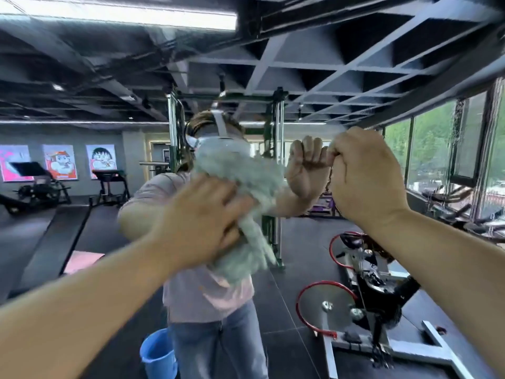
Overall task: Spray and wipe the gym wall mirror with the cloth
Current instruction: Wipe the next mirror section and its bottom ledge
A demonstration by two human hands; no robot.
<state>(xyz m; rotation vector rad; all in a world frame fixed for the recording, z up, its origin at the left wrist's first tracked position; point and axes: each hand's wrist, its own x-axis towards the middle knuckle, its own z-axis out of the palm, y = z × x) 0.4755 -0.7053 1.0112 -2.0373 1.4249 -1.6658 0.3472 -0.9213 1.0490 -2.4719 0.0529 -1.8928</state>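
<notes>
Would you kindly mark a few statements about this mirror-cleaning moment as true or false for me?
1. The left hand presses a pale cloth against the mirror. True.
2. The bucket near the person's legs is red. False: it is blue.
3. The right hand holds a spray bottle. False: no bottle shows; its fingers are curled, up by the glass.
4. An exercise bike's red-rimmed flywheel shows at lower right. True.
5. The cloth hangs from the bike, untouched. False: it is under the left hand on the mirror.
</notes>
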